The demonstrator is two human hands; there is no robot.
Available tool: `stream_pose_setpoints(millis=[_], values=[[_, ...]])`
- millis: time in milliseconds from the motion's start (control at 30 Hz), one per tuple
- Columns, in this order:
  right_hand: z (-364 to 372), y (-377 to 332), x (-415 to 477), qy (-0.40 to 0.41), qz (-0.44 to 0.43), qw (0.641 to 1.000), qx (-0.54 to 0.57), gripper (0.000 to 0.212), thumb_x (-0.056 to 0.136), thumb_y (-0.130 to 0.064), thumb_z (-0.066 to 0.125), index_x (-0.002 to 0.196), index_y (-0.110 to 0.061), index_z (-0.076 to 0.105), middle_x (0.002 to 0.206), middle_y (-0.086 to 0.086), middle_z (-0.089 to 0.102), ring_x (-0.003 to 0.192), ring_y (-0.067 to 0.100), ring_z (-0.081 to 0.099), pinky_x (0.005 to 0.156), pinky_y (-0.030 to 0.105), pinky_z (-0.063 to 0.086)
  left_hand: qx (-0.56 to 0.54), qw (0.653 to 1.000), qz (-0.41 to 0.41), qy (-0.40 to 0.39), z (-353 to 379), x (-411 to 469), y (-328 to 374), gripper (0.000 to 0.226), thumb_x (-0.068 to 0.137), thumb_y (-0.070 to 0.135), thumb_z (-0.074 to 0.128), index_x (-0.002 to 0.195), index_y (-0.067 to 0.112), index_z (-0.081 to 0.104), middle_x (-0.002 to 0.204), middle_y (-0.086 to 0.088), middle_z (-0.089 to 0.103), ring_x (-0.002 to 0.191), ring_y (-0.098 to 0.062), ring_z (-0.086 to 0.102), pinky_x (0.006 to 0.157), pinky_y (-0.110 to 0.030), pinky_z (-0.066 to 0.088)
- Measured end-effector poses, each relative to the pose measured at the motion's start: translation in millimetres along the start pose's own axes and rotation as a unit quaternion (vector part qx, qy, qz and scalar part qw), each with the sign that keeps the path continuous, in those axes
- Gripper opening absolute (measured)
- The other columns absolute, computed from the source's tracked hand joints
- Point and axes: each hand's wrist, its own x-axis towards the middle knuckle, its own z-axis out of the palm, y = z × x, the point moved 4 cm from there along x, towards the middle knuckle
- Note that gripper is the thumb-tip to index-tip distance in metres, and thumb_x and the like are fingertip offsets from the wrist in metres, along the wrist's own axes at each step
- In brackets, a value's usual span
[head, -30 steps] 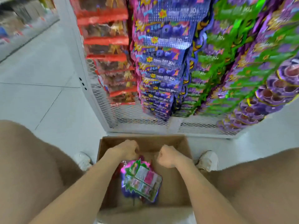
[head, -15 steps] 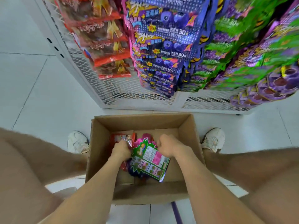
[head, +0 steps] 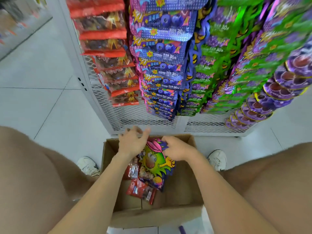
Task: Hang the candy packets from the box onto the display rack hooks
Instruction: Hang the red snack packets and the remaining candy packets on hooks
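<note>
Large pale grey glossy floor tiles point(head: 42, 98), split by thin dark grout lines, lie under bright, even light. A blurred grey shop shelf point(head: 22, 31) stands at the far upper left.

You're working in bright, even light from overhead, and the white floor tiles point(head: 42, 102) look pale, nearly washed out. Shadows are soft, with only a faint one inside the cardboard box point(head: 184, 188). Foil on the blue hanging packets point(head: 162, 53) throws small glints. Blur smears the fingers of your left hand point(head: 132, 142), the green packets point(head: 253, 48) at far right and the shelf point(head: 16, 22) at far left. The green candy packet point(head: 155, 162) gripped by your right hand point(head: 177, 149) reads sharp. The wide lens bows the white rack point(head: 94, 102) and swells your legs point(head: 33, 174) at the near edges.
</note>
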Motion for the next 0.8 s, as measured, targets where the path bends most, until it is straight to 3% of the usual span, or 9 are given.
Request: stream_pose_setpoints(millis=[67,100,200,267,367,500,633,733,800], values=[[-23.5,-17.0,-14.6,0.03,-0.012,0.999,0.037,0.036,0.096,-0.003,0.06,0.132,-0.006,0.059,0.123,0.021,0.068,0.102,0.034,0.068,0.085,0.048,0.055,0.025,0.994,0.104,0.017,-18.8,-3.7,17.7,0.049,0.094,0.081,0.037,0.104,0.045,0.068,0.128,0.008,0.058,0.131,-0.03,0.043,0.114,-0.052,0.031],[-34.0,-25.3,-20.6,0.051,-0.03,0.997,0.055,0.03,0.095,-0.002,0.059,0.125,-0.004,0.064,0.109,0.022,0.07,0.088,0.029,0.065,0.076,0.044,0.051,0.013,0.987,0.158,0.015,-28.6,-6.4,26.6,0.048,0.094,0.082,0.035,0.091,0.047,0.066,0.113,0.014,0.061,0.121,-0.025,0.05,0.109,-0.052,0.034],[-61.7,-49.4,-44.2,0.125,-0.08,0.984,0.1,0.011,0.091,-0.007,0.056,0.093,-0.006,0.067,0.071,0.004,0.055,0.064,0.018,0.046,0.063,0.038,0.036,-0.056,0.962,0.266,-0.011,-58.4,-23.5,56.4,0.044,0.106,0.061,0.048,0.073,0.039,0.068,0.067,0.017,0.06,0.069,-0.007,0.059,0.071,-0.035,0.05],[-80.8,-69.7,-65.6,0.178,-0.111,0.974,0.092,0.014,0.092,-0.02,0.054,0.082,-0.017,0.064,0.061,-0.007,0.049,0.054,0.014,0.041,0.057,0.033,0.034,-0.066,0.945,0.321,0.013,-83.1,-39.2,82.1,0.043,0.109,0.043,0.052,0.069,0.034,0.063,0.059,0.016,0.049,0.06,-0.001,0.046,0.06,-0.031,0.04],[-119.4,-108.8,-105.3,0.287,-0.175,0.941,0.04,0.03,0.098,-0.027,0.06,0.069,-0.031,0.053,0.056,-0.012,0.053,0.05,0.006,0.045,0.052,0.022,0.034,-0.06,0.918,0.381,0.09,-127.8,-60.9,125.1,0.051,0.108,0.051,0.048,0.073,0.015,0.057,0.063,0.001,0.047,0.062,-0.009,0.041,0.064,-0.045,0.038],[-180.5,-166.7,-164.8,0.46,-0.255,0.85,0.025,0.009,0.096,-0.022,0.072,0.098,-0.031,0.071,0.086,-0.017,0.071,0.081,0.004,0.067,0.076,0.024,0.051,-0.062,0.87,0.452,0.185,-198.4,-93.5,195.3,0.031,0.108,0.036,0.055,0.087,0.02,0.07,0.077,0.006,0.067,0.073,-0.011,0.06,0.072,-0.036,0.048],[-246.1,-222.9,-217.9,0.572,-0.315,0.756,0.052,0.02,0.094,-0.021,0.073,0.11,-0.032,0.068,0.088,-0.028,0.065,0.083,-0.012,0.064,0.083,0.022,0.049,-0.07,0.81,0.512,0.277,-269.5,-119.0,272.2,0.021,0.106,0.028,0.061,0.123,0.02,0.069,0.111,0.014,0.068,0.103,-0.002,0.064,0.09,-0.022,0.05],[-293.4,-262.4,-237.1,0.637,-0.332,0.695,0.024,0.021,0.094,-0.026,0.066,0.114,-0.033,0.066,0.092,-0.019,0.069,0.091,0.007,0.068,0.094,0.042,0.05,-0.091,0.805,0.505,0.299,-312.0,-119.9,325.4,0.041,0.101,0.028,0.06,0.141,0.018,0.059,0.136,0.004,0.062,0.127,-0.01,0.057,0.109,-0.034,0.046],[-321.1,-284.8,-239.8,0.653,-0.318,0.688,-0.001,0.024,0.095,-0.028,0.061,0.118,-0.033,0.061,0.098,-0.012,0.069,0.103,0.022,0.066,0.099,0.048,0.042,-0.139,0.817,0.472,0.3,-334.4,-118.7,355.0,0.049,0.095,0.027,0.057,0.143,0.018,0.056,0.14,0.003,0.06,0.129,-0.011,0.055,0.112,-0.033,0.043]])
